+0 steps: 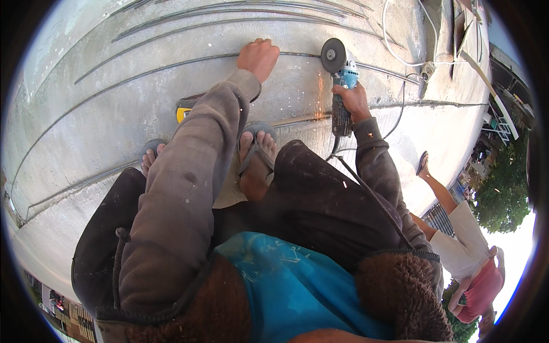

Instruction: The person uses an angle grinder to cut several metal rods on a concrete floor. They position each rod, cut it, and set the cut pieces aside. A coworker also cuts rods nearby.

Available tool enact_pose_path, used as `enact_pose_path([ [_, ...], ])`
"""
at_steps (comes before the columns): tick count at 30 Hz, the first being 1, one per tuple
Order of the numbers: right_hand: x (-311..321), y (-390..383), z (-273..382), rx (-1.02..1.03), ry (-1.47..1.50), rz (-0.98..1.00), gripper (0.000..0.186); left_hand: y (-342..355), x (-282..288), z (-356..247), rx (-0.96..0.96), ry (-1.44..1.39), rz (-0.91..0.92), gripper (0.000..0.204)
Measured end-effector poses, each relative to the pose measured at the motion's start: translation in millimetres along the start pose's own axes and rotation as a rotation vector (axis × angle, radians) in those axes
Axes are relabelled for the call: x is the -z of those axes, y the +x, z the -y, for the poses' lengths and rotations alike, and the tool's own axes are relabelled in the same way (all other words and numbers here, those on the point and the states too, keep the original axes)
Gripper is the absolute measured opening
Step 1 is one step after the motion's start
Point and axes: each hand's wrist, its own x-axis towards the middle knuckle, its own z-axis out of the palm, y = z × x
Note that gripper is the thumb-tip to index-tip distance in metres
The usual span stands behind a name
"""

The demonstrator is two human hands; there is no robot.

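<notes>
My right hand (355, 102) is wrapped round the body of a teal and black angle grinder (341, 114). Its dark disc (337, 64) meets a long thin metal rod (297, 54) lying across the concrete. Orange sparks (319, 94) stream from the disc toward my feet. To the left of the grinder, my left hand (258, 59) is closed over the same rod, pressing it near the ground. A tape measure (183, 111), yellow and black, lies partly hidden behind my left forearm.
Several more rods (229, 22) lie at the far side. A white cable (394, 54) runs to a socket (427, 70) at the far right; the grinder's dark cord (401, 111) loops nearby. My sandalled foot (257, 143) is close to the sparks. Another person (472, 240) stands at right.
</notes>
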Motion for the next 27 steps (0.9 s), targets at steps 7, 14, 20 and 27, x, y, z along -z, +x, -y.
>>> enact_pose_path([
  [7, -1, 3, -5, 0.063, -0.001, -0.002, 0.038, 0, 3, -1, 0.007, -0.04, 0.001, 0.013],
  [14, 5, -4, -4, -0.016, 0.018, 0.049, 0.04, 1, 7, -4, 0.013, -0.009, 0.013, 0.012],
  [20, 3, 2, 0, -0.015, 0.02, 0.045, 0.042, 3, 1, -3, 0.022, 0.013, 0.027, 0.01],
  [27, 6, 11, 1, -0.024, -0.044, 0.051, 0.044, 3, 2, -4, 0.019, 0.029, 0.011, 0.01],
])
